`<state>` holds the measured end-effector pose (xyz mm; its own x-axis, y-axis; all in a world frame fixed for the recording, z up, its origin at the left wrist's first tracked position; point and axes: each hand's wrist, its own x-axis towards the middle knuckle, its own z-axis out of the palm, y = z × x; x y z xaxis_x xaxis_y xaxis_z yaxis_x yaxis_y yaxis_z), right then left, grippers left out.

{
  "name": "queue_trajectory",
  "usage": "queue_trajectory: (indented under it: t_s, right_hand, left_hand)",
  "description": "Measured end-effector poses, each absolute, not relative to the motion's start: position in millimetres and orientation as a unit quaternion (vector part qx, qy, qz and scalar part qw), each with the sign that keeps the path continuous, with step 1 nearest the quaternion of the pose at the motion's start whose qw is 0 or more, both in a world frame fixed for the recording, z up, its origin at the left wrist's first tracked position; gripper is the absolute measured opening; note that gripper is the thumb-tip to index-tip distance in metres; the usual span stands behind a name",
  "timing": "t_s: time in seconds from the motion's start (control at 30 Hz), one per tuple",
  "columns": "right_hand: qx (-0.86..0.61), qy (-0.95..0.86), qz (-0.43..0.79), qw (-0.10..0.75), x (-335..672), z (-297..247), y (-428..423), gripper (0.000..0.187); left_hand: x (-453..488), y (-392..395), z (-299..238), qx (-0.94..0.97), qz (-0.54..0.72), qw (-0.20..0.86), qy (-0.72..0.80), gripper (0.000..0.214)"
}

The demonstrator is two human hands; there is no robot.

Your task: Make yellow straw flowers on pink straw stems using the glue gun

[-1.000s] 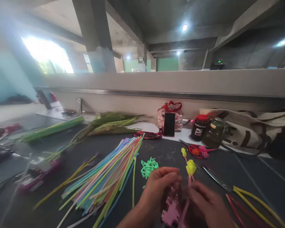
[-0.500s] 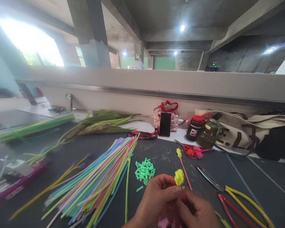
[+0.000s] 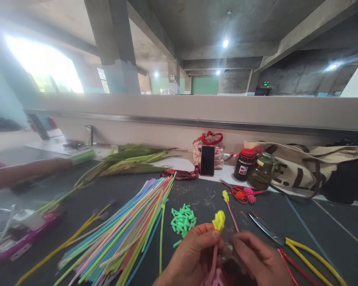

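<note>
At the bottom centre my left hand (image 3: 191,254) pinches a pink straw stem topped by a yellow curled straw flower (image 3: 218,221), held upright. My right hand (image 3: 258,260) is closed just right of it, fingers curled against the stem's lower part and something small and shiny that I cannot make out. A pink piece shows under both hands at the frame's bottom edge. Just beyond the hands lie a small heap of green straw bits (image 3: 183,219) and a second yellow-tipped pink stem (image 3: 229,206).
A fan of coloured straws (image 3: 128,226) covers the dark table at left. Scissors (image 3: 267,229), yellow and red tubes (image 3: 313,254), long green leaves (image 3: 131,161), a phone (image 3: 207,160), two jars (image 3: 245,164) and a canvas bag (image 3: 310,169) lie around. Another person's arm (image 3: 24,172) reaches in from the left.
My hands have drawn close together around the yellow flower stem. Another person's arm has come into view at the left. The view has shifted slightly.
</note>
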<state>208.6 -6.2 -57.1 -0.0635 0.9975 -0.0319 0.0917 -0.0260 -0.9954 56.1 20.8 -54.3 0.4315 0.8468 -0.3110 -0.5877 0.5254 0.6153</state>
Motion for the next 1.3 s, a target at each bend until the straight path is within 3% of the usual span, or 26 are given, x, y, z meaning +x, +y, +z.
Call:
queue_trajectory:
  t_s: [0.2,0.33,0.53,0.87,1.07,1.3]
  right_hand:
    - [-0.455,-0.469,0.523,0.548,213.2,-56.1,-2.8,0.038]
    - [-0.449,-0.487,0.518,0.541,207.7,-54.2,-7.9,0.043]
    - [-0.474,-0.490,0.504,0.531,204.1,-50.7,-10.1,0.034]
    - [-0.495,-0.496,0.488,0.520,203.3,-48.8,-9.0,0.031]
    - [-0.481,-0.454,0.484,0.573,202.6,-44.4,-6.8,0.044]
    - [-0.492,-0.433,0.471,0.590,210.3,-51.5,-1.3,0.037]
  left_hand:
    - [65.5,12.2,-43.2,0.325,0.482,0.717,0.386,0.024]
    - [67.2,5.0,-36.5,0.401,0.476,0.630,0.464,0.012]
    - [69.6,2.3,-37.8,0.481,0.456,0.547,0.511,0.003]
    - [75.1,1.4,-35.1,0.426,0.471,0.585,0.504,0.006]
    - [61.6,13.0,-42.5,0.302,0.447,0.750,0.383,0.025]
    - [46.4,19.1,-45.9,0.179,0.410,0.843,0.300,0.026]
